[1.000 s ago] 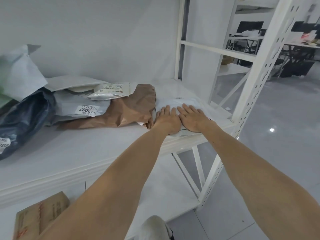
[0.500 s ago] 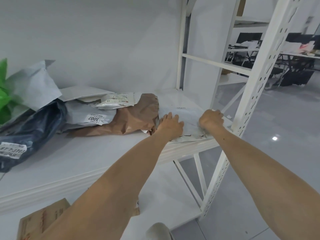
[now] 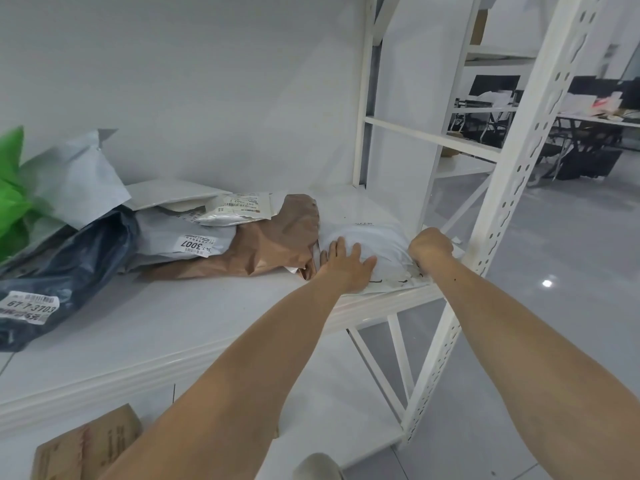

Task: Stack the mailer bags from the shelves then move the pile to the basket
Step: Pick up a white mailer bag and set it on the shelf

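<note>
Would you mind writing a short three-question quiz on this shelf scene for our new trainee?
1. True or false: the left hand lies on the white mailer bag with its fingers straight.
2. Multiple choice: where does the brown mailer bag lie relative to the white one? A to its left; B to its right; C on top of it.
3. Fill in the blank: the right hand is curled round the white bag's ____ edge.

Key: 1 true; 2 A; 3 right.
</note>
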